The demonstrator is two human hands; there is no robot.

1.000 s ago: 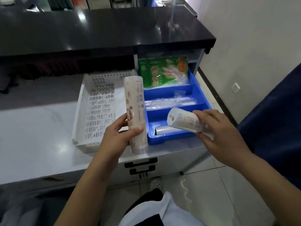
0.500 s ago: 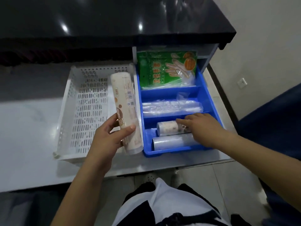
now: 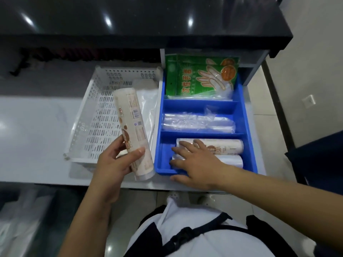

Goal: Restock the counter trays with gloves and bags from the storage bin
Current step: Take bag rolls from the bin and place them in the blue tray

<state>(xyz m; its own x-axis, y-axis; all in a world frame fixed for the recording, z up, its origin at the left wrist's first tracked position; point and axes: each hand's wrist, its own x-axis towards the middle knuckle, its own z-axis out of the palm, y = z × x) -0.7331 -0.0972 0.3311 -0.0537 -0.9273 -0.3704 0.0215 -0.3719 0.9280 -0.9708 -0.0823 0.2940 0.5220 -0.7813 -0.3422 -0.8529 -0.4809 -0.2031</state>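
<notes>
Under right hand [image 3: 196, 162]: bag rolls [image 3: 219, 147].

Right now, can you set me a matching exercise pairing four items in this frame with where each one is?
Items:
1. green glove packets
2. clear bag roll
3. printed roll
4. long printed roll

Places:
A. held in the left hand
B. far compartment of the blue tray
C. near compartment, under the right hand
D. middle compartment

Pairs: 1-B, 2-D, 3-C, 4-A

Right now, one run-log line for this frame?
left hand: holds printed bag roll | right hand: flat on rolls, blue tray near compartment | white basket: beside
</notes>
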